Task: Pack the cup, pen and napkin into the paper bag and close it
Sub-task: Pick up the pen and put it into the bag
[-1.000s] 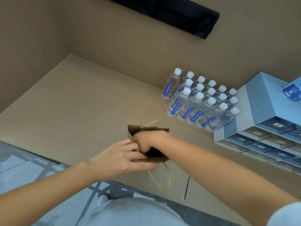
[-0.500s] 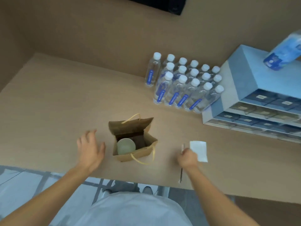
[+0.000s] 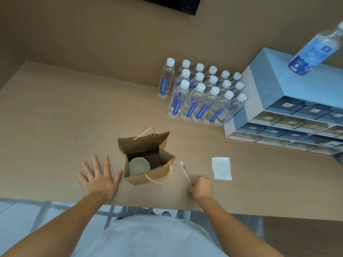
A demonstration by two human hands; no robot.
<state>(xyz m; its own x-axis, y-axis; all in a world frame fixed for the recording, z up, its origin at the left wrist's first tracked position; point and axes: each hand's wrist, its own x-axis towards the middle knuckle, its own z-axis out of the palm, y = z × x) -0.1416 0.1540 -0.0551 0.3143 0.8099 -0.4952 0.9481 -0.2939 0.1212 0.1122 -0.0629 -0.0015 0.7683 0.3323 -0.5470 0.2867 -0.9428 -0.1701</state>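
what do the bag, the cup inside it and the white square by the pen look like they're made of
Bag: brown kraft paper, matte, creased at the folds, with pale twisted cord handles.
Cup: pale green, smooth with a soft sheen; ceramic or plastic, cannot tell which.
White square: thin, matte, lying flat; probably a paper napkin.

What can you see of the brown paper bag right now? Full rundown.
The small brown paper bag stands upright on the tan wooden table, its mouth open. Its far flap leans back, with a pale yellow twisted-cord handle above it; a matching handle hangs down the near face. Inside, on the left, sits a pale green round cup. The left hand lies flat beside the bag, thumb close to its left edge; contact is unclear. Nothing else touches it.
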